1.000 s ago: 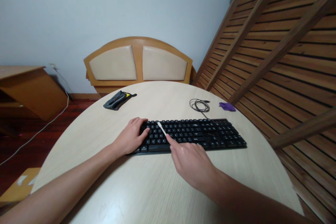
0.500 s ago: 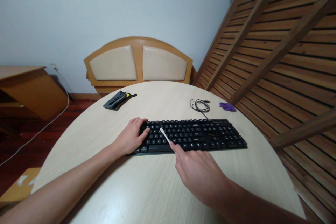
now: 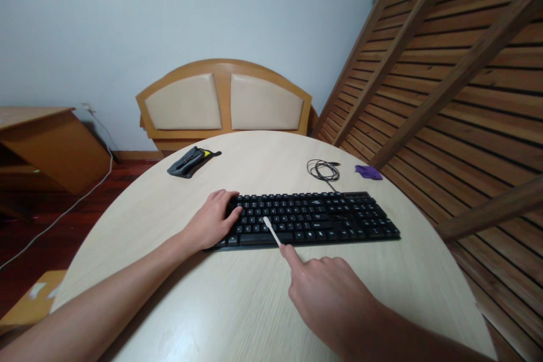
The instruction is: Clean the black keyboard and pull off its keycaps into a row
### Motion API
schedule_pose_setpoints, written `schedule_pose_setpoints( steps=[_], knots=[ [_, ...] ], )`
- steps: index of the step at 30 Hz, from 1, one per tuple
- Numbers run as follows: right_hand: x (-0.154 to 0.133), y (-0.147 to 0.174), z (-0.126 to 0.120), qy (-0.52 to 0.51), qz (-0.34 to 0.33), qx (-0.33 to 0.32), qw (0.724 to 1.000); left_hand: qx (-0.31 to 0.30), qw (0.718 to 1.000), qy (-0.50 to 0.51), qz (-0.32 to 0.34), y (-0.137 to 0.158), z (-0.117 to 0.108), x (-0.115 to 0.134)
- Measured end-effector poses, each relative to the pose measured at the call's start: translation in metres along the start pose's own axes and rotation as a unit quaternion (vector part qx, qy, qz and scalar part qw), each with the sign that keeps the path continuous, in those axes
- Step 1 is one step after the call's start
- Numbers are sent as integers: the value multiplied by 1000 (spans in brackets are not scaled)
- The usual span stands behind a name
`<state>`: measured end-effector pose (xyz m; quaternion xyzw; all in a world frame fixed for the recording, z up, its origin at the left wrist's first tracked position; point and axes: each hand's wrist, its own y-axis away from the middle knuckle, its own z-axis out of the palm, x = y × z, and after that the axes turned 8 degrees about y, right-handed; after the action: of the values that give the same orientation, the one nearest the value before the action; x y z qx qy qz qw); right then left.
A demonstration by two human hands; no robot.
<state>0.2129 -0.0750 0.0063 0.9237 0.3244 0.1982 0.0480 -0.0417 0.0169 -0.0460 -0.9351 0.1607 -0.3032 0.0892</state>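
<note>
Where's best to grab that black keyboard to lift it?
Probably its two short ends, one hand from each side: the keyboard is long and lies flat, so a one-ended hold could tip it. The left hand rests on its left end; the right end is uncovered, and the cable leaves the back edge.

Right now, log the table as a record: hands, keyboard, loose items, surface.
left_hand: left hand on the left end of the keyboard, thumb over keys
right_hand: right hand holding slim white tool, brush-like head; tip over keys, contact unclear
keyboard: black computer keyboard, number pad at right
cable: black, coiled beyond the keyboard
far_right: crumpled purple cloth
far_left: dark pouch, yellow patch showing
surface: light wood-grain table, curved edge
</note>
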Motion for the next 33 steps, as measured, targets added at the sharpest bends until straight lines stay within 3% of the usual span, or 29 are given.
schedule_pose_setpoints(
  steps=[6, 19, 26, 33],
  knots=[
    [0, 5, 0, -14, -7, 9, 1000, -1, 1000, -3, 2, 0, 0, 0],
    [-4, 5, -2, -79, 54, 22, 995, -1, 1000, -3, 1, 0, 0, 2],
    [-5, 2, 2, -84, 40, 57, 994, -2, 1000, 0, 4, 0, 0, 0],
    [-2, -2, -4, -130, 46, 24, 990, -8, 1000, -11, 0, 0, 0, 2]
  ],
)
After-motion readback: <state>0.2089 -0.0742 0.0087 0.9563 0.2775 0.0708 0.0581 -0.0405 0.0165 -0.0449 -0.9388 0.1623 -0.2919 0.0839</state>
